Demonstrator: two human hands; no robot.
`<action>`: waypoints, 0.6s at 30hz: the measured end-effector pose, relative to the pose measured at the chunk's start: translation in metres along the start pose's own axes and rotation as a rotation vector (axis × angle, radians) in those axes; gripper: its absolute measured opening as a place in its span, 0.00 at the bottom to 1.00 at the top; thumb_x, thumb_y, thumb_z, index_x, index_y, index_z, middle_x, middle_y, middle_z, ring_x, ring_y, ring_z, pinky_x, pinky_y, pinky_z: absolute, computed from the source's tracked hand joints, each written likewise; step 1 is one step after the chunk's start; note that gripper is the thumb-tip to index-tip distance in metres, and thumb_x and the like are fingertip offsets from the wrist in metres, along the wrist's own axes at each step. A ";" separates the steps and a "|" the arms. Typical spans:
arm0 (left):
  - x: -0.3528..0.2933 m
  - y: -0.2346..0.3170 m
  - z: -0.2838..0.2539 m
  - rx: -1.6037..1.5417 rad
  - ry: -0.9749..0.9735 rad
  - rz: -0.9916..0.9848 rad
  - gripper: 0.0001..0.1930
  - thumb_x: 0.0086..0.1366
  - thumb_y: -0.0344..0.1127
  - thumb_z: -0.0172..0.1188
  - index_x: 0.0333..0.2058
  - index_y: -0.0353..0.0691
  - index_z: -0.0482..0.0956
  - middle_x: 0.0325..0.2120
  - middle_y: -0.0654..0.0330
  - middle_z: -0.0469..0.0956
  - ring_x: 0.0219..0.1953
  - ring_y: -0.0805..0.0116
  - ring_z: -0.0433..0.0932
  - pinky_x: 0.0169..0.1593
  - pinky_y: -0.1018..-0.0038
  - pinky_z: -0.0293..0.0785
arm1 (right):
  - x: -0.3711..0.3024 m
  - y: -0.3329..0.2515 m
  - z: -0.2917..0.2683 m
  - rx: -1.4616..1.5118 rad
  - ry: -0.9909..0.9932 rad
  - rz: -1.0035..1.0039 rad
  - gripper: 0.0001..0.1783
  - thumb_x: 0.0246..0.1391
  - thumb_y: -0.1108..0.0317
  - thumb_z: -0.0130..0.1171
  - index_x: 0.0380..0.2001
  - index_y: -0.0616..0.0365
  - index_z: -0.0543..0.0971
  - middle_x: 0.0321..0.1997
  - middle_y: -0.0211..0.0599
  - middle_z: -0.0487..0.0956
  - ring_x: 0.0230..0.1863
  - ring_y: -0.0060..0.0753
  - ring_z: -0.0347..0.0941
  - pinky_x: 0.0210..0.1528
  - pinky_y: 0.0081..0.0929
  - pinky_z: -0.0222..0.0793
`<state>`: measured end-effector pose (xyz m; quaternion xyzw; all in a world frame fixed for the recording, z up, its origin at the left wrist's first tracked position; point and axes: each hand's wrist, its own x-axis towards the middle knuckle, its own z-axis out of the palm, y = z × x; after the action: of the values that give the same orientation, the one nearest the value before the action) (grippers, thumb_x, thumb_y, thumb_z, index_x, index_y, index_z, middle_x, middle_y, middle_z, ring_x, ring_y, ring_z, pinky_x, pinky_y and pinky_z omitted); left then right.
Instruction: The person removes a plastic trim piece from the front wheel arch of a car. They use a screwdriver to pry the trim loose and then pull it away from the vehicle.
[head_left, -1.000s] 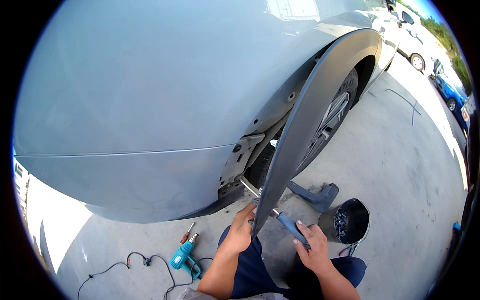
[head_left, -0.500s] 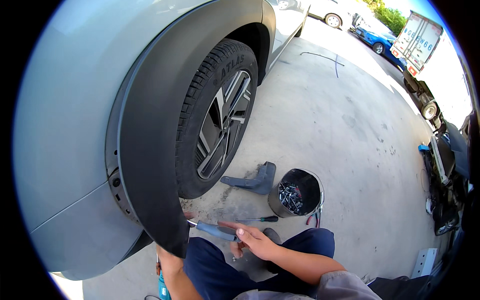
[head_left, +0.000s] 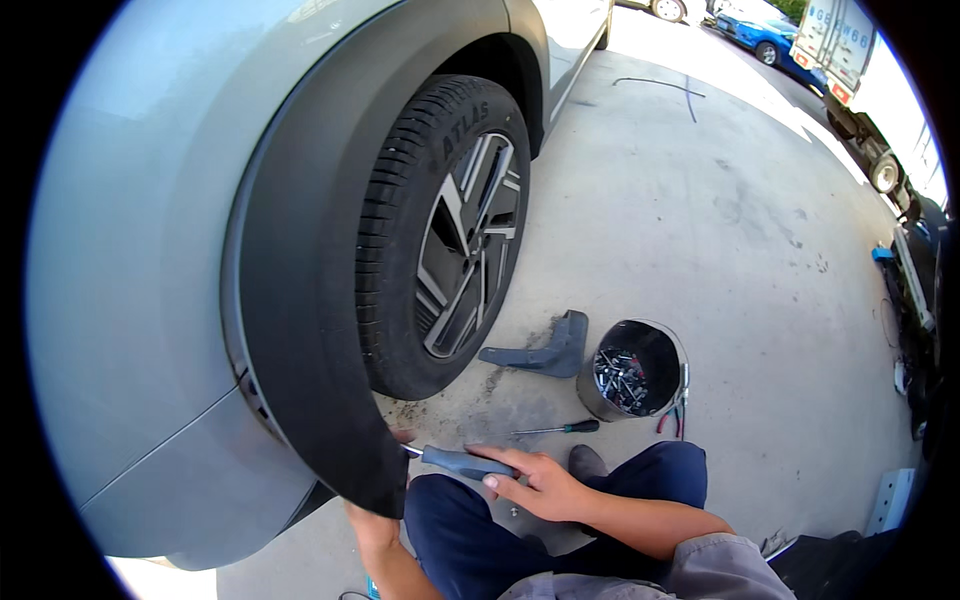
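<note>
My right hand (head_left: 545,487) has its fingers and thumb around the end of a blue-grey screwdriver handle (head_left: 462,461). The metal shaft points left, and its tip is hidden behind the lower end of a black wheel-arch trim (head_left: 300,330). My left hand (head_left: 403,437) reaches up behind that trim; only some fingertips show past its edge, so its grip is hidden. The trim follows the arch of a light silver car body (head_left: 150,300), with a narrow gap along part of the seam. Just beyond stands the tyre (head_left: 385,270) with its spoked wheel.
A dark mud flap (head_left: 550,350) lies on the concrete beside a black bucket (head_left: 590,400) of loose fasteners. Near the bucket are another screwdriver (head_left: 580,427) and red-handled pliers (head_left: 668,422). Car parts (head_left: 915,300) line the right side; a truck (head_left: 840,50) stands behind.
The whole view has shifted, moving the scene rightward. My right hand's fingers now close along the handle instead of hanging below it. The gap between trim and body looks narrower.
</note>
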<state>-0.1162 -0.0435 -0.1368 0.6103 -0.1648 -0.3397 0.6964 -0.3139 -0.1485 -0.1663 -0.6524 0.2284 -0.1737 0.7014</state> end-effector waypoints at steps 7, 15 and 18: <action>0.003 -0.020 -0.034 0.026 -0.275 0.167 0.36 0.72 0.61 0.43 0.56 0.28 0.74 0.50 0.46 0.78 0.51 0.60 0.75 0.55 0.64 0.70 | -0.006 0.035 -0.009 0.342 -0.029 0.004 0.30 0.55 0.67 0.66 0.61 0.59 0.74 0.36 0.44 0.79 0.33 0.43 0.73 0.36 0.31 0.71; -0.001 -0.031 -0.033 -0.047 -0.335 0.320 0.40 0.72 0.65 0.39 0.56 0.26 0.73 0.52 0.46 0.77 0.53 0.60 0.76 0.59 0.68 0.67 | 0.005 0.002 0.003 -0.656 0.160 -0.594 0.23 0.67 0.59 0.54 0.55 0.70 0.76 0.29 0.38 0.80 0.27 0.30 0.74 0.36 0.27 0.72; 0.005 -0.031 -0.031 0.022 -0.322 0.332 0.34 0.73 0.59 0.41 0.54 0.27 0.74 0.49 0.49 0.79 0.52 0.61 0.76 0.58 0.70 0.68 | -0.001 0.018 0.005 0.255 0.119 -0.014 0.25 0.67 0.56 0.54 0.53 0.69 0.77 0.30 0.43 0.79 0.28 0.34 0.74 0.35 0.28 0.71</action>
<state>-0.1009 -0.0247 -0.1738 0.5202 -0.3756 -0.3114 0.7009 -0.3135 -0.1420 -0.1841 -0.5482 0.2415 -0.2445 0.7625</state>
